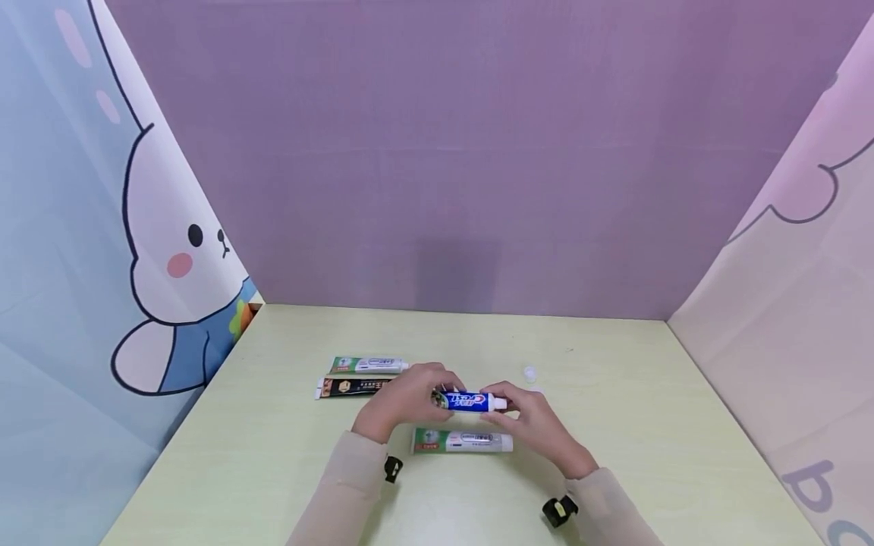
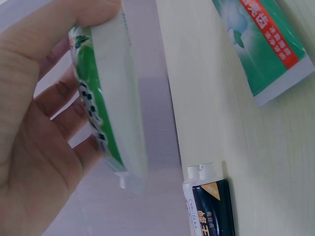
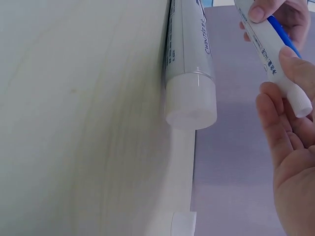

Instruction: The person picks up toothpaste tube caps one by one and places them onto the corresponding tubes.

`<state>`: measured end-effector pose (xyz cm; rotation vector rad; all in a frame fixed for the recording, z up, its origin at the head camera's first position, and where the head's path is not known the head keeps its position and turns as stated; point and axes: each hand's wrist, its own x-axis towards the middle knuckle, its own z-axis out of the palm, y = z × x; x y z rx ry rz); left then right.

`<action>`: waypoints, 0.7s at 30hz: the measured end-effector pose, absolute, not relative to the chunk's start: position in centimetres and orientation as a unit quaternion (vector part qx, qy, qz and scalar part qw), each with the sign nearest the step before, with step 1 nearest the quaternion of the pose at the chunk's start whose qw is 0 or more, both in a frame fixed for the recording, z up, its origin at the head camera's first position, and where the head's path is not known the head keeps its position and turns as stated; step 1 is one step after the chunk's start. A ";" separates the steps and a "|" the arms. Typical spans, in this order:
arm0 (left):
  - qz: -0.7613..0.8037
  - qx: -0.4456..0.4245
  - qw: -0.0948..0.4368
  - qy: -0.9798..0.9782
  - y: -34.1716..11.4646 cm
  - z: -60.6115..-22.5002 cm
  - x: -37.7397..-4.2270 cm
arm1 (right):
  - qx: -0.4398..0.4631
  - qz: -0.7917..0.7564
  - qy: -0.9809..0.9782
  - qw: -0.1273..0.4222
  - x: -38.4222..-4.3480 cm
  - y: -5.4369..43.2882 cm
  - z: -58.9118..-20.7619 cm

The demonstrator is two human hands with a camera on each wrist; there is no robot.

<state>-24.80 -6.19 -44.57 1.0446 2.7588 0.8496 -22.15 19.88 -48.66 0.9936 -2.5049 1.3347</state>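
A small blue toothpaste tube (image 1: 467, 401) is held sideways between both hands, over the table. The left hand (image 1: 412, 394) grips its flat tail end with thumb and fingers. At the other end, the right hand (image 1: 536, 421) pinches the tube just behind its white cap (image 3: 301, 104). The tube's pale back (image 3: 268, 51) faces the right wrist camera, with the thumbs against it. Nearer the person than the hands lies a green and white toothpaste tube (image 1: 464, 441), its cap pointing right.
Left of the hands, a second green and white tube (image 1: 369, 365) lies behind a black tube (image 1: 350, 387), partly covered by the left hand. A small white round piece (image 1: 529, 373) sits beyond the right hand. A purple panel (image 1: 457, 167) stands along the table's back edge.
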 end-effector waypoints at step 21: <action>0.245 0.302 -0.008 0.921 -9.5 -44.8 -24.3 | 0.308 0.451 -0.832 0.100 -22.1 21.6 -48.4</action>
